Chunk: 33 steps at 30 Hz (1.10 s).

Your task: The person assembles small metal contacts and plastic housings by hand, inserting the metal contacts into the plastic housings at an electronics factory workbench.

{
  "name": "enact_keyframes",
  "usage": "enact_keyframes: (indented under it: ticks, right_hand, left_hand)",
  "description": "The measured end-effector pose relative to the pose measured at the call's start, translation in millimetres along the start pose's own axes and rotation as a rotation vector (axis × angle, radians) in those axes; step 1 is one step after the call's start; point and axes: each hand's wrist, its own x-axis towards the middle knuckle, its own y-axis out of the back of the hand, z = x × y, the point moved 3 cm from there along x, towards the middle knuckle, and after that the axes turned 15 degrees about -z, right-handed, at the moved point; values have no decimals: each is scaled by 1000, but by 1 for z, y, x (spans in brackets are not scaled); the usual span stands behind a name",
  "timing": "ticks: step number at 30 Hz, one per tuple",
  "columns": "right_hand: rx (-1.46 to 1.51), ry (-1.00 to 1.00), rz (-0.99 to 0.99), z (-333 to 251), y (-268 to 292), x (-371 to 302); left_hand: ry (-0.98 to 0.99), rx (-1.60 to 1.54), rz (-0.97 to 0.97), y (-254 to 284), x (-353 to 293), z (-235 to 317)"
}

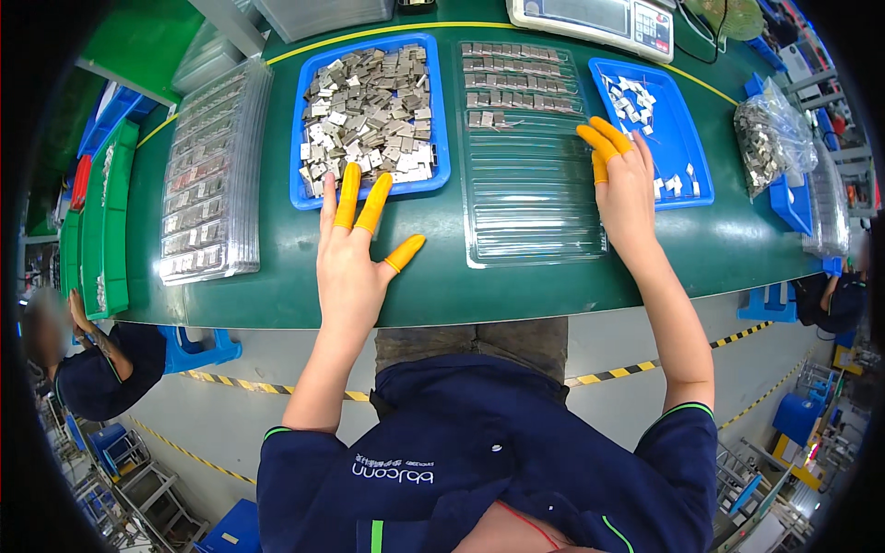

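Note:
My left hand (353,263) lies with fingers spread at the near edge of a blue tray (442,138). Its fingertips reach the rim and the nearest of the small flat metal pieces (369,101) heaped inside. Yellow finger cots cover its thumb and two fingers. My right hand (627,189), also in yellow cots, hovers at the right edge of a clear ribbed plastic tray (535,198). Its fingers are stretched and a little apart, with nothing visible between them. Rows of metal pieces (512,78) fill the clear tray's far part; the last row is partly filled.
Right of the clear tray is a blue tray (687,152) with small white pieces. A stack of filled clear trays (217,175) stands left, beside green bins (115,203). At the back is a scale (599,23); far right, a bag of parts (761,147). Other people sit at both sides.

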Motion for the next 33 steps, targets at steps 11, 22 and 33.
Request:
enact_keyframes:
  ticks: [11,22,33]
  right_hand:
    - [61,47,81,2,5,6]
    - [181,225,-159,-40,-15,50]
    - [275,251,-94,-31,0,57]
  left_hand:
    - [-6,153,-58,0,2,9]
    - [-17,221,190,49,39,23]
    - [-98,68,183,14,121,-8]
